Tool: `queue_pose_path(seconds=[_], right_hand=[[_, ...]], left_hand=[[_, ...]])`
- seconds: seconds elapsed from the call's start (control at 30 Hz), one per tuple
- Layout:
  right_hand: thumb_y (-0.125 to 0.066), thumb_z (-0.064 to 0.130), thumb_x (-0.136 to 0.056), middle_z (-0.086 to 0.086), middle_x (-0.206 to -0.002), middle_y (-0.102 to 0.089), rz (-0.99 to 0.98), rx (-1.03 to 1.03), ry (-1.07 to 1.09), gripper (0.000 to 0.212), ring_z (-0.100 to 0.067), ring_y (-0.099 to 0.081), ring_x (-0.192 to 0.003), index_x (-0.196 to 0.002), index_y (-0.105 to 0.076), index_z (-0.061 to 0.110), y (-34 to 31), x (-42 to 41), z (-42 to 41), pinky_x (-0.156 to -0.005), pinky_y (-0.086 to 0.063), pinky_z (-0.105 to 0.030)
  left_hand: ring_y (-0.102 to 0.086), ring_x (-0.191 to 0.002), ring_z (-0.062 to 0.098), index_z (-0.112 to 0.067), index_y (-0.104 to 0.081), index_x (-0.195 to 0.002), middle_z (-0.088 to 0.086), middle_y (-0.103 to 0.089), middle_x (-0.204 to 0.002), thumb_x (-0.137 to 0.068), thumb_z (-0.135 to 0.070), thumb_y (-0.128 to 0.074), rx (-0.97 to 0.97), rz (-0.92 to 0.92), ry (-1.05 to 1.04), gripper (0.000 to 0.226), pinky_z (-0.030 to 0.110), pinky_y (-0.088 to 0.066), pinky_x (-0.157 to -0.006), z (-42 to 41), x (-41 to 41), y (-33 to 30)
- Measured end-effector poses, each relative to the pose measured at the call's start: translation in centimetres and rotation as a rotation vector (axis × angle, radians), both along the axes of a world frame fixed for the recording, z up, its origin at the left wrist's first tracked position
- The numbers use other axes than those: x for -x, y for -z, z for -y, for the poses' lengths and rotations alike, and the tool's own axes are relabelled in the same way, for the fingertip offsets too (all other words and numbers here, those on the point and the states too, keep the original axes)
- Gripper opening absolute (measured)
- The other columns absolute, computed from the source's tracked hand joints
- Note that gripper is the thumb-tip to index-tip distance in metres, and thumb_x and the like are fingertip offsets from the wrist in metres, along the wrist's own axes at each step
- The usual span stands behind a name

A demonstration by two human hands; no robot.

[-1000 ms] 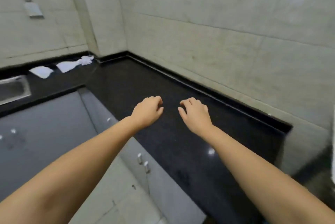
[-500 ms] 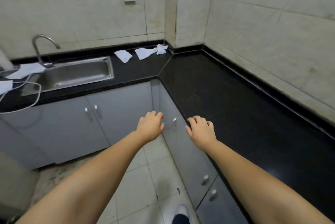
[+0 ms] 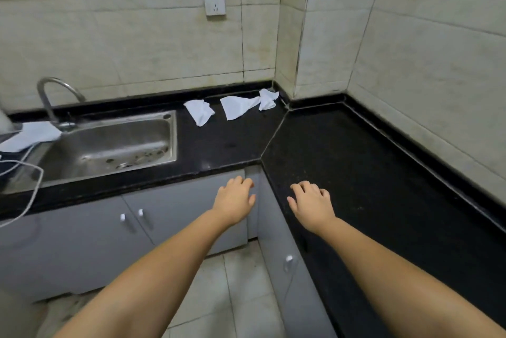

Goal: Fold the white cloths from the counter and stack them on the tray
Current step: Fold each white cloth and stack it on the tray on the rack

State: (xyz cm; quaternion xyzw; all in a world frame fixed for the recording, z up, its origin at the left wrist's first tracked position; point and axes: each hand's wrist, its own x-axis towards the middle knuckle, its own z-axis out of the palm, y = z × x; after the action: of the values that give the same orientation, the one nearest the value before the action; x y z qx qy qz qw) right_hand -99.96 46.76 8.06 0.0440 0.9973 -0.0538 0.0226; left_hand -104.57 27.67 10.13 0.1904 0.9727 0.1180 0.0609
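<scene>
Three crumpled white cloths lie on the black counter [image 3: 342, 151] near its back corner: one [image 3: 200, 111] just right of the sink, a longer one [image 3: 237, 107] beside it, a small one [image 3: 267, 99] against the wall. Another white cloth [image 3: 30, 135] lies left of the tap. My left hand [image 3: 235, 200] hovers in front of the grey cabinets with loosely bent fingers, holding nothing. My right hand [image 3: 310, 202] hovers over the counter's front edge, likewise empty. Both hands are well short of the cloths. No tray is in view.
A steel sink [image 3: 109, 146] with a curved tap [image 3: 53, 96] is set in the counter at the left. A white cable [image 3: 32, 187] hangs over the counter edge at far left. A wall socket [image 3: 215, 2] sits above. Grey cabinet doors [image 3: 82, 242] stand below.
The view has swung left from the counter's right-hand run to the sink side. The cloths now appear nearer and more central. Both hands stay stretched forward, holding nothing.
</scene>
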Motion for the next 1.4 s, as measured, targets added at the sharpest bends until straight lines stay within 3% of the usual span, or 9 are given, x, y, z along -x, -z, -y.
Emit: queue_pose_path(seconds=[0.4, 0.67, 1.0, 1.17, 1.27, 1.4], right_hand=[[-0.031, 0.037, -0.101, -0.002, -0.138, -0.043, 0.069, 0.09, 0.157, 0.039, -0.022, -0.041, -0.127, -0.135, -0.04, 0.021, 2.6, 23.4, 0.3, -0.106, -0.03, -0.04], [-0.034, 0.037, -0.1, -0.002, -0.135, -0.045, 0.071, 0.141, 0.223, 0.038, -0.021, -0.043, -0.125, -0.134, -0.042, 0.02, 4.7, 36.7, -2.6, -0.105, -0.032, -0.039], [-0.05, 0.022, -0.093, -0.004, -0.138, -0.043, -0.022, 0.171, 0.058, 0.045, -0.025, -0.043, -0.125, -0.137, -0.042, 0.022, 8.7, 56.0, -7.8, -0.1, -0.036, -0.039], [-0.078, 0.015, -0.067, -0.017, -0.117, -0.062, -0.128, 0.173, -0.026, 0.035, -0.036, -0.063, -0.103, -0.1, -0.067, 0.015, 10.6, 59.7, -8.9, -0.079, -0.051, -0.044], [-0.066, 0.021, -0.073, -0.011, -0.112, -0.065, -0.215, 0.186, -0.06, 0.014, -0.032, -0.065, -0.1, -0.086, -0.069, 0.017, 10.1, 59.8, -9.0, -0.08, -0.051, -0.041], [-0.044, 0.032, -0.079, -0.004, -0.104, -0.066, -0.292, 0.302, -0.004, 0.027, -0.026, -0.063, -0.098, -0.084, -0.067, 0.017, 8.7, 58.5, -9.4, -0.081, -0.047, -0.036]], left_hand=[[-0.045, -0.119, 0.027, -0.017, -0.046, -0.127, 0.006, -0.05, -0.125, -0.097, -0.031, -0.043, 0.02, 0.065, 0.15, 0.034, 0.042, -0.041, -0.097, 1.0, 27.2, 2.1], [-0.048, -0.116, 0.027, -0.015, -0.047, -0.127, 0.007, -0.05, -0.123, -0.096, -0.029, -0.045, -0.014, 0.132, 0.233, 0.034, 0.043, -0.043, -0.095, -4.6, 41.2, 4.2], [-0.046, -0.116, 0.025, -0.014, -0.045, -0.127, 0.008, -0.048, -0.126, -0.095, -0.024, -0.045, -0.041, 0.107, 0.151, 0.034, 0.036, -0.043, -0.092, -12.8, 56.2, 9.5], [-0.042, -0.119, 0.024, -0.015, -0.044, -0.131, 0.006, -0.044, -0.13, -0.093, -0.025, -0.05, -0.066, 0.051, 0.141, 0.04, 0.032, -0.04, -0.093, -14.9, 59.0, 12.1], [-0.044, -0.115, 0.024, -0.014, -0.052, -0.121, 0.007, -0.047, -0.125, -0.092, -0.025, -0.052, -0.107, 0.01, 0.154, 0.031, 0.031, -0.039, -0.091, -15.6, 59.3, 12.6], [-0.048, -0.108, 0.023, -0.008, -0.065, -0.103, 0.007, -0.054, -0.116, -0.094, -0.022, -0.052, -0.252, -0.012, 0.091, 0.021, 0.032, -0.042, -0.089, -15.7, 58.6, 11.7]])
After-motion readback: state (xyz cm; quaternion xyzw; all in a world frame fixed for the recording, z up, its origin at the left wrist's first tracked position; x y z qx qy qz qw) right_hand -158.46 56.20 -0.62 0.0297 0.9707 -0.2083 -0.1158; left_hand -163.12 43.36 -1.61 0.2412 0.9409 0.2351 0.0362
